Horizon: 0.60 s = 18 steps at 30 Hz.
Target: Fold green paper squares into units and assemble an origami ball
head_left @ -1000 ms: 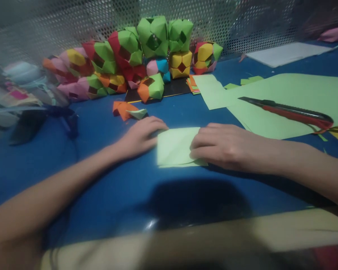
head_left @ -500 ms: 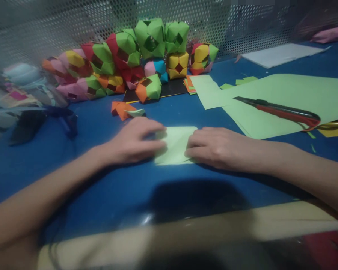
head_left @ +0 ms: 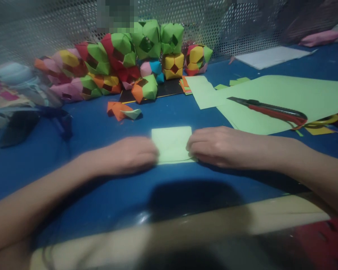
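Folded paper (head_left: 171,144) lies on the blue bench (head_left: 107,202); left hand (head_left: 129,155), blurred, fingers curled together at its 9 o'clock edge; right hand (head_left: 214,146), fingers together, clamped on its 3 o'clock edge; orange piece (head_left: 117,110) at 11; knife (head_left: 273,111) on green sheet (head_left: 281,90) at 2; paper balls (head_left: 148,41) behind, 10 to 12.
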Available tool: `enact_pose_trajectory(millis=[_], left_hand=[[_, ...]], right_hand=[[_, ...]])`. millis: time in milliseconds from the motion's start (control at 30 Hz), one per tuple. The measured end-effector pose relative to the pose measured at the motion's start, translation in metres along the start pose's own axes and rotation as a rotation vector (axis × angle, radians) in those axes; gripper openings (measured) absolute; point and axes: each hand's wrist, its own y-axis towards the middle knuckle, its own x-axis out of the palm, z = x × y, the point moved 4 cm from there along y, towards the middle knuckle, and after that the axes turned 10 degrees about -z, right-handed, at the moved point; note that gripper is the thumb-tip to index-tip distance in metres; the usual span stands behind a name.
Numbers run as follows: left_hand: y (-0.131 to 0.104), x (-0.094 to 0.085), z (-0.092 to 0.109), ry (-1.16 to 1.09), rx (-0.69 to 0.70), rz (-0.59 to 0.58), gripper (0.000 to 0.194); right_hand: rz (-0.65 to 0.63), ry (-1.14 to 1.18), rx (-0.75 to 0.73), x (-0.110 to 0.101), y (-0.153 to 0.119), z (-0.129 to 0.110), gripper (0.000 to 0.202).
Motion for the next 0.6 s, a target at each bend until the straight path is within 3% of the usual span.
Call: enact_pose_trajectory(millis=[100,600], left_hand=[[0.0026,-0.0042,0.0042,-0.028,0.101,-0.13,0.024],[0.0038,-0.0066,-0.0011,-0.229,-0.028,-0.176,0.017]], right_hand=[[-0.022,0.044,0.01,-0.0014,-0.0012,0.0009,0.027],[0.007,0.122,-0.022,-0.0014,-0.0072,0.0036,0.024]])
